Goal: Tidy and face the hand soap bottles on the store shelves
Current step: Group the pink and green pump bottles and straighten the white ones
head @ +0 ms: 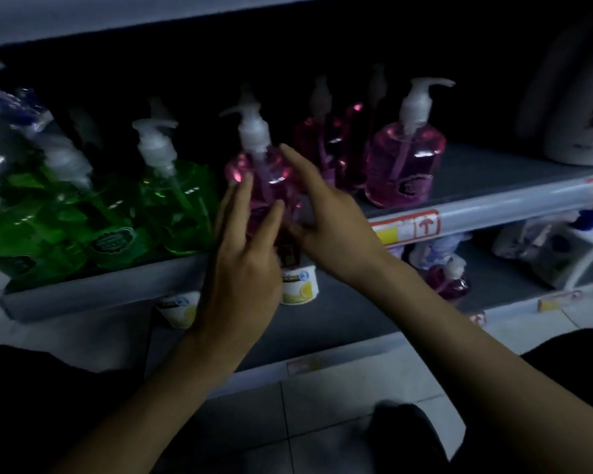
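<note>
At the shelf [100, 290] front, my left hand [243, 265] lies flat, fingers straight against the pink bottle [264, 167]. My right hand [326, 217] presses its other side, fingers straight.

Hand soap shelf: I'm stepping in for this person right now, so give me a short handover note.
Left hand: fingers straight, against the left side of the front pink bottle.
Right hand: fingers straight along its right side.
That bottle stands near the shelf edge, pump pointing left; blur hides its label.
Done, seemingly: green bottles stand in a row at the front, left.
Left: the lone pink bottle sits back from the edge, pump pointing right; the back pink bottles stand behind in the dark.
</note>
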A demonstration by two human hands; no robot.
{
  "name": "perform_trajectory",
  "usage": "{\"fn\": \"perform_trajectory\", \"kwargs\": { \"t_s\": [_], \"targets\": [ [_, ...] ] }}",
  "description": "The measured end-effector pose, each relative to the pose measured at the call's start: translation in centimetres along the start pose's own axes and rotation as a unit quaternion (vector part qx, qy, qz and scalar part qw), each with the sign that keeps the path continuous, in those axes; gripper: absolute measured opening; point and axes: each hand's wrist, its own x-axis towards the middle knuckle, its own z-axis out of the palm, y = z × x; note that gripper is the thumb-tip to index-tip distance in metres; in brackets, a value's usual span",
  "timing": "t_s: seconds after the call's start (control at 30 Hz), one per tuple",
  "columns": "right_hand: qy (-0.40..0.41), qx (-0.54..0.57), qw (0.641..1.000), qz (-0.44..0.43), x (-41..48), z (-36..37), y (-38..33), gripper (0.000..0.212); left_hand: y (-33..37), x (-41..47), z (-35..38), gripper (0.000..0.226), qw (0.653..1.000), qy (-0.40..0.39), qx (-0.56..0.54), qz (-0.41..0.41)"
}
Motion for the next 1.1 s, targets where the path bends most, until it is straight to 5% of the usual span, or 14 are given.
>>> {"fn": "perform_trajectory", "kwargs": {
  "t_s": [0.13, 0.23, 0.33, 0.47, 0.6, 0.7, 0.77, 0.83, 0.97, 1.1],
  "targets": [
    [0.116, -0.052, 0.992, 0.009, -4.2, -2.1, 2.3, 0.045, 2.9, -2.1, 1.5, 0.033, 0.995, 0.023, -0.005, 0.099],
    [0.183, -0.126, 0.971, 0.087, -8.8, -3.0, 6.5, 0.013, 5.9, -4.8, 6.4, 0.031, 0.978, -0.134, -0.095, 0.126],
    [0.189, -0.176, 0.916, 0.308, -13.3, -3.3, 12.2, 0.005, 7.7, -6.3, 13.6, 0.043, 0.928, -0.333, -0.167, -0.019],
    [0.174, -0.048, 0.797, 0.577, -16.3, -4.1, 18.7, 0.038, 10.2, -5.6, 21.7, 0.066, 0.85, -0.445, -0.229, -0.169],
    [0.201, 0.078, 0.805, 0.552, -14.3, -4.1, 21.9, 0.08, 12.0, -4.2, 25.7, 0.075, 0.78, -0.474, -0.314, -0.261],
    [0.179, 0.06, 0.82, 0.54, -13.8, -4.2, 23.2, 0.058, 12.2, -3.6, 26.5, 0.071, 0.757, -0.476, -0.361, -0.266],
    [0.226, 0.02, 0.796, 0.562, -14.6, -4.3, 23.8, 0.038, 11.8, -3.5, 26.5, 0.052, 0.746, -0.455, -0.398, -0.281],
    [0.253, 0.074, 0.773, 0.576, -15.4, -4.0, 24.4, 0.041, 11.0, -3.5, 26.6, 0.038, 0.741, -0.425, -0.422, -0.303],
    [0.113, 0.132, 0.825, 0.538, -16.6, -2.0, 25.2, 0.059, 7.7, -4.4, 28.8, 0.082, 0.731, -0.437, -0.397, -0.343],
    [0.057, 0.083, 0.855, 0.509, -16.4, -0.7, 25.2, 0.059, 6.5, -5.3, 30.2, 0.076, 0.755, -0.435, -0.385, -0.304]
  ]
}}
